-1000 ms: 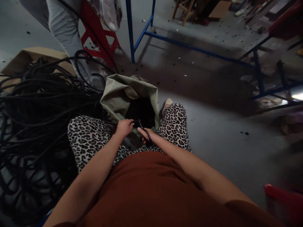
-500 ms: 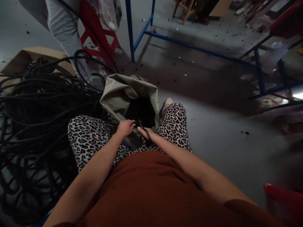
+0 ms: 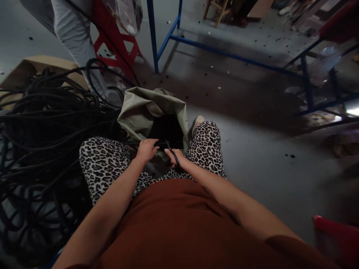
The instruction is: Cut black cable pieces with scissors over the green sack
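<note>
Cable heap [image 3: 42, 123] fills the floor at left; green sack [image 3: 146, 110] stands open between the knees. Left hand [image 3: 146, 149] is closed around a black cable [image 3: 161, 143] at the sack mouth. Right hand [image 3: 175, 158] has fingers through scissors [image 3: 172, 152], blades at the cable. Best: hold cable taut, fingers clear of blades.
</note>
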The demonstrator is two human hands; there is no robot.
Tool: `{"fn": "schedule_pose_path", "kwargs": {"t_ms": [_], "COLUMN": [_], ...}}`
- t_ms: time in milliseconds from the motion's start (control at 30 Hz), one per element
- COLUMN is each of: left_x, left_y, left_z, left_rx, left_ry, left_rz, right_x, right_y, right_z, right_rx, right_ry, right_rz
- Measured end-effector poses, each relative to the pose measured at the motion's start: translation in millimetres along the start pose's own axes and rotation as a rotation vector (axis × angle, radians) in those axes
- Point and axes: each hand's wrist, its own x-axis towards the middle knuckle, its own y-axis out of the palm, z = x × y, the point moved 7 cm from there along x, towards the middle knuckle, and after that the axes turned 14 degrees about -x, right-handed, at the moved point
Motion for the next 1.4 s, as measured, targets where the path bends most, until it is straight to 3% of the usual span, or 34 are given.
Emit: {"fn": "schedule_pose_path", "kwargs": {"t_ms": [300, 700, 867, 1000, 1133, 1400], "left_x": [-3, -6, -5, -5, -6, -8], "left_y": [-10.0, -4.9, -9.1, -11.9, -11.8, -8.1], "left_z": [15, 16, 16, 16, 12, 9], "left_rx": [0.106, 0.128, 0.099, 0.079, 0.074, 0.047], "left_ry": [-0.044, -0.085, -0.109, -0.107, -0.086, -0.062], "left_rz": [-0.023, 0.055, 0.033, 0.020, 0.033, 0.052], "right_x": [-4, -2, -7, -11, -12, -11], "right_y": [-13, -15, -14, -5, 3, 3], "right_z": [3, -2, -7, -5, -1, 2], "right_rx": [0.033, -0.179, 0.059, 0.241, 0.249, 0.210], "right_ry": [0.033, 0.049, 0.138, 0.108, 0.073, 0.050], "right_rz": [-0.066, -0.002, -0.030, 0.049, 0.128, 0.128]}}
